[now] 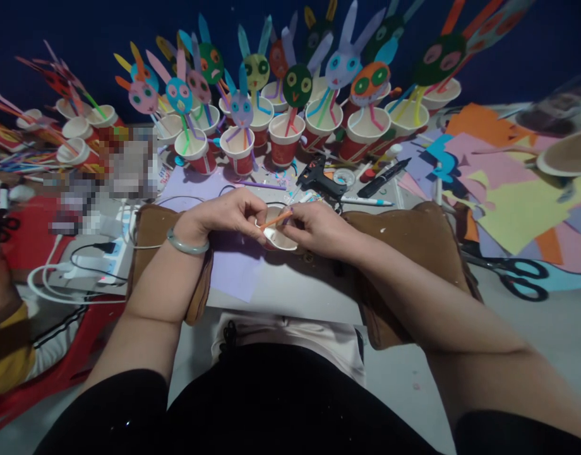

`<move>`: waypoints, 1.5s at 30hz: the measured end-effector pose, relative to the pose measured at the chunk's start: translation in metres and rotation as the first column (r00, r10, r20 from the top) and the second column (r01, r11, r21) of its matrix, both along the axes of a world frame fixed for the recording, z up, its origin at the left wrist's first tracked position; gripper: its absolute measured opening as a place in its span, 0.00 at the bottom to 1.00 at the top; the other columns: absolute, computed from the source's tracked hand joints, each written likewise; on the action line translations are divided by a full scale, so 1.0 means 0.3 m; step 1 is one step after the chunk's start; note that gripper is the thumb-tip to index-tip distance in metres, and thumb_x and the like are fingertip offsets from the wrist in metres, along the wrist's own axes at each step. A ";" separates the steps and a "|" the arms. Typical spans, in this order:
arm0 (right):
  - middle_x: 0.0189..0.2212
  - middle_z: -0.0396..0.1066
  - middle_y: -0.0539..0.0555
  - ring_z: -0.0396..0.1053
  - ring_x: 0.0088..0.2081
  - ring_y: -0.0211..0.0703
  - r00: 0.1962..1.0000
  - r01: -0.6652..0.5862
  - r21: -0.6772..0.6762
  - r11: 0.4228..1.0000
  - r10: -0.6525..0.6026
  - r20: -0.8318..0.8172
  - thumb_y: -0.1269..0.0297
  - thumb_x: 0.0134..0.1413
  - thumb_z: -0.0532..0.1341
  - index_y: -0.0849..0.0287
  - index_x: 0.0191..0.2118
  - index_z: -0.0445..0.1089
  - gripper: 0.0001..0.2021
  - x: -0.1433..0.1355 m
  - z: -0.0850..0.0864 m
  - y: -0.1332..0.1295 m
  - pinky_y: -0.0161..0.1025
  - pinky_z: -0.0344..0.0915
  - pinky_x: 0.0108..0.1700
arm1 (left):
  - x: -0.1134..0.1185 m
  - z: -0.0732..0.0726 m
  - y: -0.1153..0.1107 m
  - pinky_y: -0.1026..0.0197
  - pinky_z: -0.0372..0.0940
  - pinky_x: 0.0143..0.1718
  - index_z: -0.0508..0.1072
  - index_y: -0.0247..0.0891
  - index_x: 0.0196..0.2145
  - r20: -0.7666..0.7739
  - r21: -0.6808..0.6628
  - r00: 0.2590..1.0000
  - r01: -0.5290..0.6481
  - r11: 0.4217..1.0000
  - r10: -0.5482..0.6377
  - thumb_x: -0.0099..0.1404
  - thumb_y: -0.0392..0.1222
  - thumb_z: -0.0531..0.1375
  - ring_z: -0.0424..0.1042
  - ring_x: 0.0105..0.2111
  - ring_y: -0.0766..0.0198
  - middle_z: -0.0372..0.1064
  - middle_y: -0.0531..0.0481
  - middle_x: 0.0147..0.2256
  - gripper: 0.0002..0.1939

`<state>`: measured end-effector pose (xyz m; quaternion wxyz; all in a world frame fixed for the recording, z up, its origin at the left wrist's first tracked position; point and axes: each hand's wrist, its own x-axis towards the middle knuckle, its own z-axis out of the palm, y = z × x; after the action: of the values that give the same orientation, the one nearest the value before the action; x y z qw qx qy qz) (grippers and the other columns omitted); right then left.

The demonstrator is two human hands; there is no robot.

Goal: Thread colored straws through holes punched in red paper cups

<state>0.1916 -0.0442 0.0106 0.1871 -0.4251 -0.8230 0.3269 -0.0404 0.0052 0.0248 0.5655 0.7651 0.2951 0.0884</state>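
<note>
In front of my body a paper cup [287,242], white inside, sits between my two hands. My left hand [236,213] is closed, its thumb and fingertips pinching the cup's near-left rim. An orange drinking straw [275,220] lies slanted across the cup's mouth. Its upper right end is in the closed fingers of my right hand [314,229], which also rests against the cup's right side. The straw's lower left end comes close to my left fingertips; whether they touch it I cannot tell. My hands hide part of the cup's wall.
Red-and-white cups [285,139] bearing paper rabbit faces stand in rows behind. A black glue gun [321,179], a marker [366,201] and a purple sheet [236,275] lie nearer. Brown pads [408,253] flank my arms. Scissors [522,278] and coloured paper [513,215] are right, a power strip [116,253] left.
</note>
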 end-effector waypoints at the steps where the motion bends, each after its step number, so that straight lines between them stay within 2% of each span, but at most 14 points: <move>1: 0.21 0.65 0.49 0.58 0.27 0.38 1.000 0.017 -0.006 1.000 -0.017 -0.002 0.66 0.58 0.59 0.59 0.29 0.72 0.08 -0.001 -0.003 0.003 0.38 0.48 0.33 | 0.000 0.000 0.002 0.68 0.53 0.24 0.76 0.31 0.22 -0.006 0.010 1.000 -0.008 1.000 0.008 0.50 0.51 0.77 0.60 0.22 0.73 0.64 0.55 0.19 0.21; 6: 0.19 0.61 0.46 0.55 0.25 0.36 0.995 0.083 -0.045 0.995 -0.086 -0.058 0.66 0.56 0.60 0.60 0.29 0.72 0.07 -0.005 -0.017 0.022 0.37 0.48 0.32 | 0.004 -0.030 0.016 0.65 0.59 0.30 0.76 0.33 0.22 0.084 0.169 0.991 -0.119 0.978 0.106 0.49 0.52 0.78 0.64 0.27 0.69 0.67 0.52 0.25 0.21; 8: 0.19 0.60 0.46 0.55 0.25 0.35 0.991 0.106 -0.045 0.993 -0.109 -0.074 0.64 0.55 0.60 0.61 0.29 0.72 0.08 -0.005 -0.017 0.030 0.37 0.48 0.31 | 0.008 -0.045 0.022 0.61 0.66 0.40 0.78 0.34 0.22 0.174 0.242 0.974 -0.186 0.952 0.146 0.46 0.53 0.79 0.70 0.37 0.63 0.72 0.46 0.36 0.21; 10: 0.20 0.59 0.46 0.54 0.25 0.35 0.989 0.115 -0.047 0.992 -0.118 -0.084 0.62 0.55 0.61 0.62 0.29 0.72 0.09 -0.001 -0.011 0.034 0.37 0.48 0.31 | 0.013 -0.055 0.026 0.54 0.67 0.53 0.79 0.36 0.23 0.233 0.253 0.962 -0.203 0.946 0.144 0.45 0.54 0.79 0.72 0.50 0.54 0.74 0.41 0.48 0.21; 12: 0.21 0.60 0.47 0.55 0.25 0.35 0.988 0.104 -0.043 0.994 -0.108 -0.113 0.62 0.55 0.60 0.63 0.30 0.73 0.09 0.005 -0.002 0.037 0.37 0.49 0.31 | 0.019 -0.062 0.025 0.50 0.65 0.59 0.79 0.36 0.23 0.266 0.200 0.954 -0.196 0.960 0.139 0.47 0.55 0.79 0.72 0.54 0.51 0.75 0.40 0.51 0.21; 15: 0.22 0.62 0.47 0.55 0.26 0.35 0.985 0.071 -0.023 0.997 -0.073 -0.156 0.62 0.54 0.59 0.62 0.31 0.74 0.10 0.017 0.008 0.040 0.37 0.50 0.32 | 0.035 -0.075 0.015 0.53 0.68 0.50 0.76 0.34 0.24 0.299 0.045 0.940 -0.187 0.981 0.166 0.50 0.56 0.77 0.75 0.42 0.59 0.77 0.44 0.39 0.23; 18: 0.20 0.59 0.46 0.53 0.25 0.34 0.988 0.080 -0.021 0.997 -0.082 -0.133 0.60 0.53 0.60 0.61 0.26 0.71 0.10 0.025 0.005 0.045 0.37 0.49 0.31 | 0.058 -0.089 0.004 0.60 0.67 0.39 0.74 0.33 0.24 0.308 -0.080 0.924 -0.211 0.974 0.226 0.50 0.57 0.77 0.72 0.33 0.65 0.73 0.48 0.30 0.25; 22: 0.17 0.55 0.45 0.52 0.24 0.34 0.989 0.108 -0.028 0.994 -0.110 -0.095 0.59 0.53 0.61 0.59 0.21 0.65 0.14 0.021 -0.004 0.045 0.37 0.48 0.30 | 0.077 -0.094 -0.004 0.64 0.62 0.32 0.73 0.32 0.23 0.306 -0.142 0.920 -0.209 0.968 0.244 0.49 0.57 0.78 0.68 0.29 0.69 0.71 0.50 0.27 0.26; 26: 0.17 0.55 0.45 0.53 0.24 0.34 0.986 0.152 -0.019 0.988 -0.153 -0.069 0.62 0.53 0.61 0.58 0.22 0.64 0.12 0.010 -0.002 0.039 0.37 0.48 0.30 | 0.067 -0.087 0.000 0.65 0.59 0.30 0.73 0.32 0.24 0.263 -0.147 0.931 -0.222 0.964 0.255 0.49 0.57 0.78 0.66 0.27 0.70 0.69 0.52 0.27 0.26; 32: 0.19 0.59 0.46 0.55 0.24 0.35 0.980 0.188 -0.020 0.982 -0.189 -0.067 0.64 0.53 0.60 0.62 0.30 0.73 0.07 0.007 0.005 0.038 0.37 0.49 0.30 | 0.049 -0.094 0.015 0.65 0.64 0.34 0.71 0.36 0.37 0.341 -0.150 0.912 -0.187 0.971 0.228 0.44 0.51 0.81 0.70 0.32 0.68 0.70 0.53 0.33 0.30; 36: 0.20 0.62 0.47 0.56 0.24 0.36 0.972 0.195 -0.009 0.981 -0.195 -0.130 0.64 0.52 0.59 0.64 0.37 0.76 0.12 0.016 -0.001 0.048 0.37 0.52 0.31 | 0.060 -0.120 0.012 0.60 0.70 0.45 0.67 0.43 0.56 0.369 -0.093 0.906 -0.188 0.978 0.209 0.43 0.48 0.81 0.76 0.44 0.59 0.72 0.48 0.45 0.45; 39: 0.21 0.63 0.47 0.56 0.24 0.36 0.966 0.212 0.007 0.977 -0.209 -0.154 0.63 0.53 0.60 0.62 0.35 0.75 0.09 0.022 -0.010 0.058 0.37 0.52 0.31 | 0.084 -0.154 0.005 0.52 0.71 0.52 0.62 0.45 0.64 0.350 -0.052 0.913 -0.203 0.978 0.208 0.43 0.50 0.81 0.76 0.51 0.52 0.71 0.43 0.53 0.55; 41: 0.21 0.63 0.47 0.56 0.25 0.36 0.959 0.225 0.020 0.974 -0.218 -0.178 0.60 0.55 0.61 0.60 0.31 0.72 0.09 0.023 -0.013 0.063 0.37 0.52 0.30 | 0.105 -0.177 0.003 0.50 0.70 0.54 0.63 0.43 0.64 0.366 -0.036 0.906 -0.212 0.977 0.211 0.40 0.52 0.81 0.75 0.53 0.48 0.70 0.41 0.55 0.56; 45: 0.22 0.62 0.47 0.58 0.26 0.37 0.917 0.233 0.013 0.972 -0.215 -0.336 0.41 0.61 0.61 0.57 0.28 0.67 0.23 0.019 -0.002 0.064 0.38 0.54 0.31 | 0.129 -0.195 0.004 0.49 0.69 0.56 0.64 0.40 0.64 0.409 -0.043 0.865 -0.298 0.954 0.289 0.39 0.54 0.81 0.74 0.54 0.47 0.69 0.39 0.56 0.57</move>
<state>0.1972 -0.0251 0.0099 0.3705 -0.4503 -0.7338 0.3486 -0.0017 0.0065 -0.0338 0.5863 0.6816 0.2814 0.3354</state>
